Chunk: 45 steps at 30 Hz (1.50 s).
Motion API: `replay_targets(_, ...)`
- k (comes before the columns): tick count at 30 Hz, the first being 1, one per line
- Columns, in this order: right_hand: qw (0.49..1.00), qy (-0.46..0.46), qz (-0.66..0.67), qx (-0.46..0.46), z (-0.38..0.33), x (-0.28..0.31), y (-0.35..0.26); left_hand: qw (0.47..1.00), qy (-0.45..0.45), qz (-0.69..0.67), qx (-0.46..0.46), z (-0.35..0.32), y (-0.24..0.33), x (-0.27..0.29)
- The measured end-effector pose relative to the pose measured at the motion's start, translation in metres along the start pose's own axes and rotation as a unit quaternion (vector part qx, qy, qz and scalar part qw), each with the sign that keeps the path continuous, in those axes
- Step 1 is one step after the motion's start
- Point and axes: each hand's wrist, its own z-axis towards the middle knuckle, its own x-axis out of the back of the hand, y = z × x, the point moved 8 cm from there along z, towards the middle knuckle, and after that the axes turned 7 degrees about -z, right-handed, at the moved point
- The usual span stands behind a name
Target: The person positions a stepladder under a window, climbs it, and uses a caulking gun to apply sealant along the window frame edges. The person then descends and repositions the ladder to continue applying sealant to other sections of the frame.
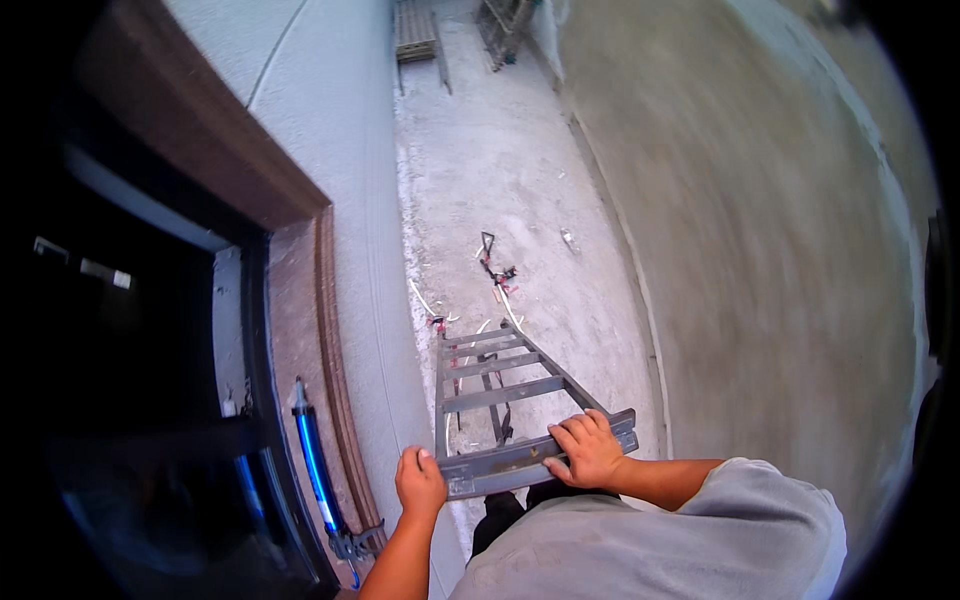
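Note:
A grey metal stepladder (503,395) stands below me, its rungs narrowing away toward the floor. My left hand (421,484) is closed on the left end of its top bar, thumb uppermost, most fingers hidden behind the palm. Farther right, my right hand (588,452) grips the same bar, fingers curled over the far edge and thumb on the near side. Left of my left hand, a blue caulking gun (316,468) rests on the brown window ledge, its nozzle pointing away from me.
A white wall (365,250) and dark window opening (130,330) lie left; a rough grey wall (740,270) rises right. On the pale floor (480,150) are straps or cords (497,270) and scraps. A slatted bench-like object (415,35) and another ladder-like frame (503,28) stand far off.

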Motion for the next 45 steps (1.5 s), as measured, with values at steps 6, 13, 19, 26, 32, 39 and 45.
replay_targets(6,0.999,0.035,0.021,-0.004,-0.004,0.002,-0.002,0.997,-0.072,-0.008,-0.017,0.000,-0.008,0.000)
replay_targets(13,0.996,0.088,0.018,-0.029,-0.005,0.014,-0.002,0.993,-0.096,-0.063,-0.041,0.006,-0.001,0.002)
replay_targets(19,0.986,0.160,0.003,-0.047,-0.012,0.014,-0.009,0.984,-0.117,-0.083,-0.106,0.015,0.001,0.006)
replay_targets(26,0.983,0.171,-0.024,-0.066,-0.016,0.003,-0.013,0.974,-0.122,-0.102,-0.164,0.018,0.002,0.002)
replay_targets(32,0.986,0.149,-0.041,-0.064,-0.019,0.002,-0.012,0.973,-0.118,-0.123,-0.157,0.019,-0.002,-0.004)
replay_targets(39,0.988,0.138,-0.045,-0.058,-0.017,0.005,-0.008,0.973,-0.102,-0.147,-0.146,0.021,0.002,-0.007)
replay_targets(45,0.982,0.169,-0.081,0.037,-0.032,0.005,-0.014,0.981,-0.053,-0.103,-0.154,0.014,0.012,0.004)
